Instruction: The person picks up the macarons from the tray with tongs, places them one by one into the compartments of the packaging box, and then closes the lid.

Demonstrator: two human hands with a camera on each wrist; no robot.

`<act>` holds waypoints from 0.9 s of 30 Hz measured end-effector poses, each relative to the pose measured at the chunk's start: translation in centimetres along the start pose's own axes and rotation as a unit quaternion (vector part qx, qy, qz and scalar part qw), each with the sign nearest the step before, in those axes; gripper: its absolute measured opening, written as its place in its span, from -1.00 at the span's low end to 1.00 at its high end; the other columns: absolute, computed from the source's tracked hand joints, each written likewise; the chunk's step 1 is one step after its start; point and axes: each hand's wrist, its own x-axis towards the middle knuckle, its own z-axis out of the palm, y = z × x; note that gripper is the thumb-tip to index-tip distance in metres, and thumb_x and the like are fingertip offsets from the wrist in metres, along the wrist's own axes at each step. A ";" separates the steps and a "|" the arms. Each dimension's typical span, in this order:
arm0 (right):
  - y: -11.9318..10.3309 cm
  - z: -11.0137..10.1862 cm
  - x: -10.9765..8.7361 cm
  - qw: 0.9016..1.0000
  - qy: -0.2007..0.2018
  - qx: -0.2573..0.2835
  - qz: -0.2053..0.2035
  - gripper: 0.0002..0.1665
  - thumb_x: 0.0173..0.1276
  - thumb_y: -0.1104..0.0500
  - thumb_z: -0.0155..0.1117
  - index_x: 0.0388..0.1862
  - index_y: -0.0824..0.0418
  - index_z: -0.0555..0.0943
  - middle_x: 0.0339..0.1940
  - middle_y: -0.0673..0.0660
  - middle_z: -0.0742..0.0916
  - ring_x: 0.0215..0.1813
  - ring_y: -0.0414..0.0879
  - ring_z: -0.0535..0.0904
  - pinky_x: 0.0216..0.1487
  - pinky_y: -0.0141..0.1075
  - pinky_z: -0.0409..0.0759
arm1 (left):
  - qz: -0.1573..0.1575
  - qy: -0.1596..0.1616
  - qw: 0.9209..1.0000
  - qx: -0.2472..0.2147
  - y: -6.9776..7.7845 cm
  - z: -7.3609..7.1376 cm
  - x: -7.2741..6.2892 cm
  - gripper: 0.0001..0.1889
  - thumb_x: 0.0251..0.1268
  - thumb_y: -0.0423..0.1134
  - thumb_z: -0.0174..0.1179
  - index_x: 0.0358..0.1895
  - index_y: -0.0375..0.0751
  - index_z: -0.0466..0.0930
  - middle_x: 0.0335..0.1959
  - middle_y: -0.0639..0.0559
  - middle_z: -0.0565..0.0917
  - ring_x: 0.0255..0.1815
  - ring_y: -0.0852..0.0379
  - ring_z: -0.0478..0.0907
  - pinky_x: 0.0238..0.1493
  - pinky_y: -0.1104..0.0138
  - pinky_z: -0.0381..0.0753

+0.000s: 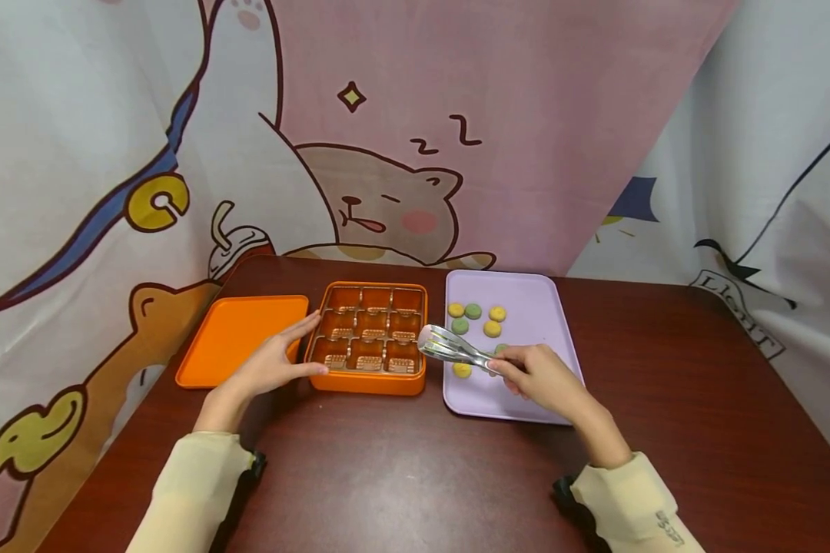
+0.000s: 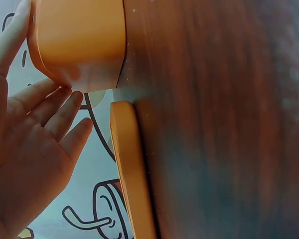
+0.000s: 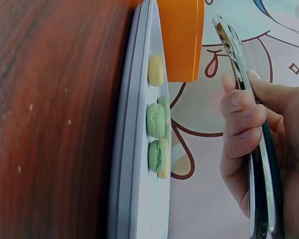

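My right hand (image 1: 536,376) holds metal tongs (image 1: 456,349), fingers and thumb wrapped round the handles. The tongs point left, their tips over the right rim of an orange box (image 1: 370,384). In the right wrist view, a yellowish patch shows between the tips of the tongs (image 3: 239,55); I cannot tell whether it is a macaron. Inside the box sits a clear insert divided into several compartments. At the box's left side rests my left hand (image 1: 273,361), fingers extended along the rim and thumb at the front left corner. Yellow macarons (image 1: 492,329) and green macarons (image 1: 459,326) lie on a lilac tray (image 1: 526,296).
An orange lid (image 1: 249,338) lies flat left of the box, partly behind the left hand. Everything stands on a dark wooden table (image 1: 387,461). A printed curtain (image 1: 526,115) hangs along the table's back edge and both sides.
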 end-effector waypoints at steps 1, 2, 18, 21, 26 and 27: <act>-0.1 0.1 0.1 1.000 -0.001 0.001 0.000 -0.62 0.48 0.02 0.22 -0.53 0.17 0.57 -0.74 -0.16 0.45 -0.70 -0.34 0.34 -0.64 -0.44 0.27 | 0.001 0.000 1.000 0.000 0.0 0.0 0.0 0.02 0.15 0.06 0.43 0.61 -0.10 0.04 0.65 -0.12 0.04 0.60 -0.31 0.04 0.48 -0.28 0.13; -0.3 0.2 0.1 1.000 -0.002 0.002 0.001 -0.63 0.48 0.03 0.22 -0.52 0.17 0.57 -0.73 -0.16 0.45 -0.70 -0.34 0.34 -0.64 -0.44 0.28 | 0.001 0.000 1.000 0.000 0.0 0.0 0.0 0.02 0.15 0.06 0.43 0.61 -0.10 0.04 0.65 -0.12 0.04 0.60 -0.31 0.04 0.47 -0.29 0.13; -2.1 1.5 1.0 0.999 0.012 -0.037 -0.011 -0.76 0.46 0.03 0.24 -0.36 0.09 0.71 -0.74 -0.20 0.43 -0.63 -0.33 0.30 -0.56 -0.42 0.27 | 0.001 -0.001 1.000 0.000 0.0 -0.1 -0.1 0.03 0.15 0.10 0.42 0.61 -0.10 0.04 0.64 -0.15 0.03 0.60 -0.32 0.05 0.46 -0.30 0.14; -2.2 1.6 1.1 0.999 0.013 -0.041 -0.010 -0.77 0.46 0.03 0.23 -0.35 0.09 0.71 -0.74 -0.20 0.43 -0.62 -0.32 0.29 -0.54 -0.42 0.26 | 0.002 0.000 1.000 0.000 0.0 -0.1 -0.1 0.03 0.15 0.09 0.42 0.60 -0.11 0.04 0.64 -0.14 0.03 0.60 -0.33 0.05 0.46 -0.30 0.14; -2.4 1.7 1.3 0.999 0.014 -0.043 -0.005 -0.78 0.46 0.02 0.24 -0.34 0.07 0.71 -0.74 -0.19 0.43 -0.62 -0.30 0.29 -0.54 -0.41 0.26 | 0.001 -0.002 1.000 -0.002 0.0 -0.1 0.0 0.03 0.15 0.11 0.42 0.61 -0.10 0.04 0.64 -0.14 0.03 0.60 -0.33 0.04 0.47 -0.31 0.12; -2.4 1.7 1.3 0.999 0.013 -0.044 -0.005 -0.78 0.46 0.02 0.24 -0.33 0.07 0.71 -0.74 -0.19 0.43 -0.62 -0.30 0.30 -0.54 -0.41 0.26 | 0.000 -0.002 1.000 -0.002 0.0 -0.2 0.0 0.03 0.15 0.12 0.41 0.61 -0.10 0.04 0.64 -0.15 0.03 0.60 -0.33 0.04 0.47 -0.31 0.12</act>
